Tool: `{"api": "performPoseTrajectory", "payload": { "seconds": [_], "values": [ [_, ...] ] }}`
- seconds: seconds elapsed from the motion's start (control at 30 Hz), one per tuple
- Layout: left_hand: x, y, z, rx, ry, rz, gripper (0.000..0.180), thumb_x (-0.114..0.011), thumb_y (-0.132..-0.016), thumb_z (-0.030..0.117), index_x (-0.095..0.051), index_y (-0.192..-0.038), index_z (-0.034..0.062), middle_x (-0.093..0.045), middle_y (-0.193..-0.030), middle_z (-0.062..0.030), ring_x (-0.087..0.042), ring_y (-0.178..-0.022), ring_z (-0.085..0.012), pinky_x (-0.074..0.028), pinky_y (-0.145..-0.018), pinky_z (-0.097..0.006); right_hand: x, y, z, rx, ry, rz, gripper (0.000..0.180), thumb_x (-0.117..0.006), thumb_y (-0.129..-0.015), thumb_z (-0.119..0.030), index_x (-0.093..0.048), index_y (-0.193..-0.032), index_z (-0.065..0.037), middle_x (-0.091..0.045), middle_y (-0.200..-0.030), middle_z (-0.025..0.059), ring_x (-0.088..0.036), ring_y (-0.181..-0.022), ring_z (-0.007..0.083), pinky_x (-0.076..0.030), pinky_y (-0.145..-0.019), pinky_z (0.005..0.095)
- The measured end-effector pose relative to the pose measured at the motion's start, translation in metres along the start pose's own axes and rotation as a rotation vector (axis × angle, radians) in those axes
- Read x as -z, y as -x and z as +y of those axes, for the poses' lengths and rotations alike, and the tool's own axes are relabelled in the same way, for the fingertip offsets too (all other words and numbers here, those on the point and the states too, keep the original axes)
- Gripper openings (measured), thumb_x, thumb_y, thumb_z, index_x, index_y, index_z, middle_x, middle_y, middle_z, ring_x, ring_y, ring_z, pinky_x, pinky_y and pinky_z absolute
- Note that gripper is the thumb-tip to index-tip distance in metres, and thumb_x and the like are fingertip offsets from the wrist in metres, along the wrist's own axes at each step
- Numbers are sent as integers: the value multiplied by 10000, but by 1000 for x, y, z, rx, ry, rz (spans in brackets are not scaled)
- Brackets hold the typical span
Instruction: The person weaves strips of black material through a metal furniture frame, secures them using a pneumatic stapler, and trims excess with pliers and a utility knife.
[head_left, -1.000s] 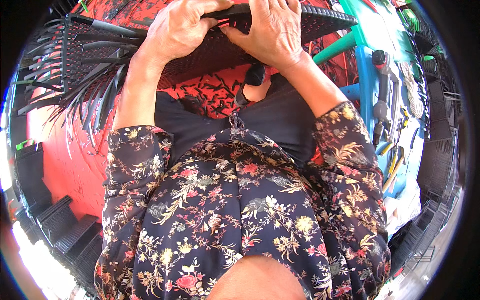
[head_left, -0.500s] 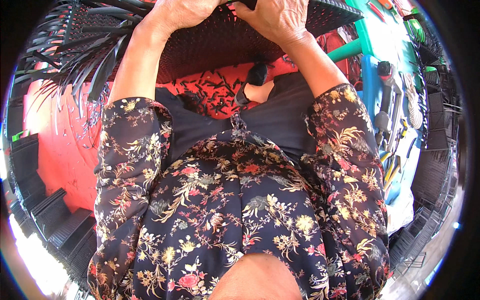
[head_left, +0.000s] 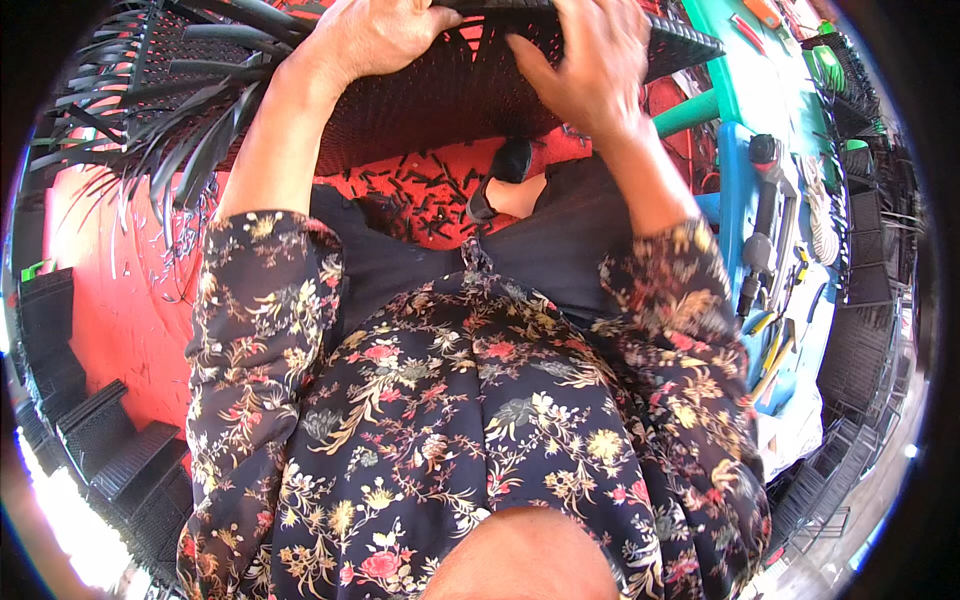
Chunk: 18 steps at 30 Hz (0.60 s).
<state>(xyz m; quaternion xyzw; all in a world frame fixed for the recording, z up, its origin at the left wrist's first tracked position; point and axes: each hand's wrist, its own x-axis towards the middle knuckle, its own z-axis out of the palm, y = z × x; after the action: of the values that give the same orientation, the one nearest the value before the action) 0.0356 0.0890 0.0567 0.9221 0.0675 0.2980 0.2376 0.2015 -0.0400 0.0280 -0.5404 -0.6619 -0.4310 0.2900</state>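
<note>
A black woven panel [head_left: 430, 110], likely of plastic strips, stands across my lap at the top of the view. My left hand [head_left: 380, 35] is closed at its upper edge, thumb pointing right along it. My right hand [head_left: 600, 70] lies over the same edge farther right, thumb spread away and fingers stretched out; the fingertips are partly cut off by the frame. Between the hands, red shows through a gap in the weave. Long loose black strips [head_left: 190, 140] fan out from the panel's left side.
Short black offcuts [head_left: 420, 190] litter the red floor [head_left: 120, 310] before my foot. On the right, a blue and green surface carries a dark power tool [head_left: 765, 220], yellow-handled tools [head_left: 775, 355] and a coil of pale cord [head_left: 823, 215]. Dark woven furniture [head_left: 120, 440] stands at the left.
My right hand has shifted slightly right and opened, its thumb moving away from the left hand. The gap between the hands has widened. My left hand has moved little.
</note>
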Motion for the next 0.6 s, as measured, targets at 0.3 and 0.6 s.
{"api": "performPoseTrajectory", "payload": {
  "seconds": [0.3, 0.6],
  "values": [
    [-5, -5, 1, 30, -68, -57, 366, -577, -746, 41, -643, -1105, 15, -644, -1083, -191, -630, -1014, -303, -495, -876, -331, -67, 96, -60, -904, -323, -562, 366, -564, -877, -344, -573, -714, -16, -628, -834, 210, -611, -791, 403, -488, -689, 473],
    [-4, 0, 12, 36, -86, -14, 360, -584, -744, 32, -646, -1098, 15, -647, -1071, -192, -640, -997, -295, -504, -858, -324, -93, 95, -67, -955, -265, -266, 307, -601, -850, -304, -587, -708, -33, -622, -749, 176, -612, -718, 372, -489, -645, 461]
  ]
}}
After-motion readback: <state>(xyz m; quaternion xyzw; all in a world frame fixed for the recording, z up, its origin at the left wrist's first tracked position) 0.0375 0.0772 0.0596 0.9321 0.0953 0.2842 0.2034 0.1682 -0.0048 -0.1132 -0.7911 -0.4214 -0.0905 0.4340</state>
